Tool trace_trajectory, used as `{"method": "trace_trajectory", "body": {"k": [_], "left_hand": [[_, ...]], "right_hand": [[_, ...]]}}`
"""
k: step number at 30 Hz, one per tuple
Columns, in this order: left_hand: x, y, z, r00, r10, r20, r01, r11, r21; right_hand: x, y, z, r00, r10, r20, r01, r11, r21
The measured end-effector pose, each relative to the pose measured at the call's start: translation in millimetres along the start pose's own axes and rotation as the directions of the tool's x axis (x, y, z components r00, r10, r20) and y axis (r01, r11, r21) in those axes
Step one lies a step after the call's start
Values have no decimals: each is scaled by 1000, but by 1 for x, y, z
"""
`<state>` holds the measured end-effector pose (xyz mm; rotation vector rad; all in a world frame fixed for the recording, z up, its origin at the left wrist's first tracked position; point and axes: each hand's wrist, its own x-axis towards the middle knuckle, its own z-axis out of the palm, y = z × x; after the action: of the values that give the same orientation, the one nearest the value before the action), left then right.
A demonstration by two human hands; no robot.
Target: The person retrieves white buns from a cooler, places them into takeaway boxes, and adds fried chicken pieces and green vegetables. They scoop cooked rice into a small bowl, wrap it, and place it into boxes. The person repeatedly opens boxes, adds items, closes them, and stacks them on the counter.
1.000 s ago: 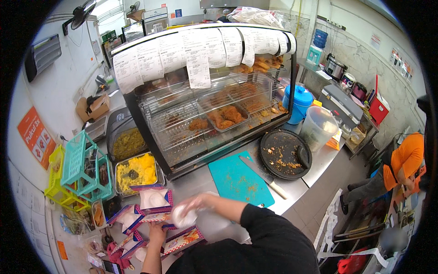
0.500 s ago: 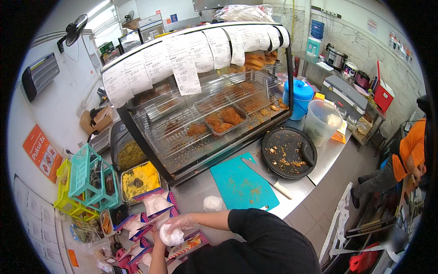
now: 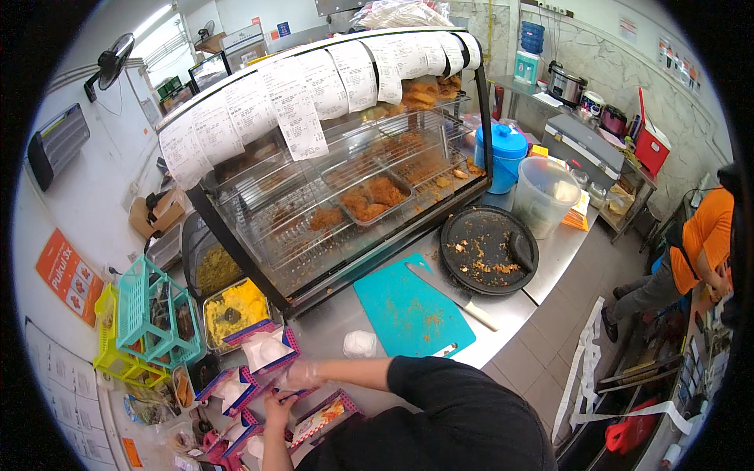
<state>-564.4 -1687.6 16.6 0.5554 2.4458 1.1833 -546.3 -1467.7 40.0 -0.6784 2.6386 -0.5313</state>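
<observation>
My left hand is bare and closed at the edge of a small paper food box among the group at the lower left. Just beyond it, my right hand, in a clear plastic glove, reaches in from the right; its fingers are hard to make out. Beside them, an open pink-and-blue food box has a white paper-wrapped packet inside. Another food box to the left holds a similar packet. A box with a food picture lies nearer me. One round white-wrapped packet sits on the steel counter.
A heated display case with fried food stands ahead, receipts hanging along its top. A knife rests partly on the teal cutting board, beside a black round pan. Yellow food fills a tray. A person in orange stands right.
The round white-wrapped packet that my gloved right hand held is no longer visible in it. Both hands are now close together, low among the boxes. The view has shifted slightly.
</observation>
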Motion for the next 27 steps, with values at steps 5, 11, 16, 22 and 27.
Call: {"method": "trace_trajectory", "body": {"k": [5,11,16,22,27], "left_hand": [[-67,32,-34,944,138,-300,-163,985,-60],[-154,3,71,784,621,1,-450,567,690],[-144,-35,98,903,418,-103,-231,673,703],[-128,-43,78,934,342,101,-347,809,474],[-140,-54,77,804,593,-30,-535,745,399]], "right_hand": [[-91,46,-2,816,545,-192,-557,830,-11],[-110,86,24,879,432,-202,-467,865,-182],[-149,76,-1,940,262,218,-339,647,683],[-148,-56,41,839,-503,209,-20,356,934],[-77,-98,83,984,170,-49,-57,567,821]]}}
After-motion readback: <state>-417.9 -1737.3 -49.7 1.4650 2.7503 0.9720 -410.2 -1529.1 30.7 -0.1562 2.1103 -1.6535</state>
